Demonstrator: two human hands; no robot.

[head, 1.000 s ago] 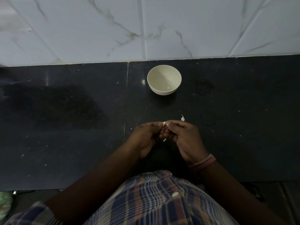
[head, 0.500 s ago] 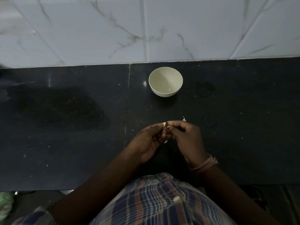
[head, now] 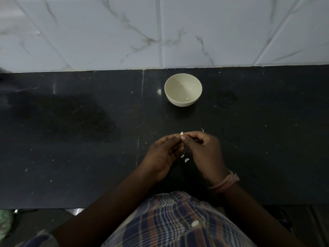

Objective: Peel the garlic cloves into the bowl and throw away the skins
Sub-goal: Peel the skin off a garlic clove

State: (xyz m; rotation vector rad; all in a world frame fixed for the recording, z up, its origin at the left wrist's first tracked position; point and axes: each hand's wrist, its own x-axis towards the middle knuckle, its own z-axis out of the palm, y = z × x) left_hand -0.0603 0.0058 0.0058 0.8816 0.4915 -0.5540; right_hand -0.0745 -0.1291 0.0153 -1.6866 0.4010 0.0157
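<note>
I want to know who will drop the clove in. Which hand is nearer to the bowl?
Right, slightly. The right hand is below the bowl, a little right of it; the left hand lies lower left.

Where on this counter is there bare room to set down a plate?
The dark counter left of the seam, from wall tiles to front edge, is bare but for specks. Right of the bowl is open too. It is crowded between bowl and hands: skin bits lie there.
</note>
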